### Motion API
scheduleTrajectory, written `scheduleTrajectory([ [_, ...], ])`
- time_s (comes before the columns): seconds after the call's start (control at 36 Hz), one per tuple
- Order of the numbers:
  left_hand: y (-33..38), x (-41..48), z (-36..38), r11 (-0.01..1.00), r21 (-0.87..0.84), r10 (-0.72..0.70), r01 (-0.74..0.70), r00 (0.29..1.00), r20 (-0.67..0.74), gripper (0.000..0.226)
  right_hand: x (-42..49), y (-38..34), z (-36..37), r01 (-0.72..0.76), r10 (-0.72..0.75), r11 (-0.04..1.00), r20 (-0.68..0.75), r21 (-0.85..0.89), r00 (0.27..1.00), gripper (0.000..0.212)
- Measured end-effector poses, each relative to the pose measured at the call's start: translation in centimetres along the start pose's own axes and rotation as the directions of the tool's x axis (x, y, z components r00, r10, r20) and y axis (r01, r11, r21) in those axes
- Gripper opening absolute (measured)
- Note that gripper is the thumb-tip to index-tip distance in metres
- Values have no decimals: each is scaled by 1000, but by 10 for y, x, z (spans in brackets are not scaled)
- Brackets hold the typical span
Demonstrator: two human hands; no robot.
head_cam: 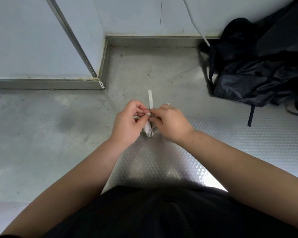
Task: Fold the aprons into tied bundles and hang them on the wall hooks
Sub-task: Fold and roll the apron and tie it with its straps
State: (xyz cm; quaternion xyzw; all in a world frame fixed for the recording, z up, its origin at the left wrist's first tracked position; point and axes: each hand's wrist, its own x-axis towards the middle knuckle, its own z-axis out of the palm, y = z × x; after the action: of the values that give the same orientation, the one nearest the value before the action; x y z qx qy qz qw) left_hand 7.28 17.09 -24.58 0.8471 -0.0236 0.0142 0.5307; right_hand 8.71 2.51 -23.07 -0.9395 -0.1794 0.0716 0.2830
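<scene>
A small grey apron bundle hangs between my two hands over the floor, mostly hidden by them. A pale strap sticks up from its top. My left hand pinches the strap where it wraps the bundle's neck. My right hand grips the bundle's right side, its fingertips meeting the left hand's at the strap. No wall hooks are in view.
A heap of dark aprons lies on the floor at the right, with straps trailing toward me. Pale walls with a metal skirting form a corner ahead, and a wall juts out at the left. The floor is grey.
</scene>
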Motion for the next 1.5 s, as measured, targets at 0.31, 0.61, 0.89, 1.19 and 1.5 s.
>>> scheduleTrajectory([
  [0.31, 1, -9, 15, 998, 23, -50, 56, 976, -214, 26, 7, -13, -5, -320, 286, 876, 147, 360, 947, 20],
  [0.61, -9, -12, 14, 947, 260, 252, -190, 940, -231, 19, 23, -9, -22, -613, 397, 627, 481, 480, 782, 12],
  [0.89, -9, -6, 11, 931, 295, 281, -217, 940, -195, 21, 15, -9, -19, -572, 365, 480, 442, 665, 820, 20],
  [1.19, -2, -2, -18, 916, 391, 2, -96, 972, 233, 7, 5, 17, -11, -155, 154, 988, 70, 6, 986, 23],
  [1.5, -1, -11, -27, 904, 413, 2, -108, 969, 248, 17, 6, 18, -7, -247, 218, 955, 175, 162, 960, 17],
])
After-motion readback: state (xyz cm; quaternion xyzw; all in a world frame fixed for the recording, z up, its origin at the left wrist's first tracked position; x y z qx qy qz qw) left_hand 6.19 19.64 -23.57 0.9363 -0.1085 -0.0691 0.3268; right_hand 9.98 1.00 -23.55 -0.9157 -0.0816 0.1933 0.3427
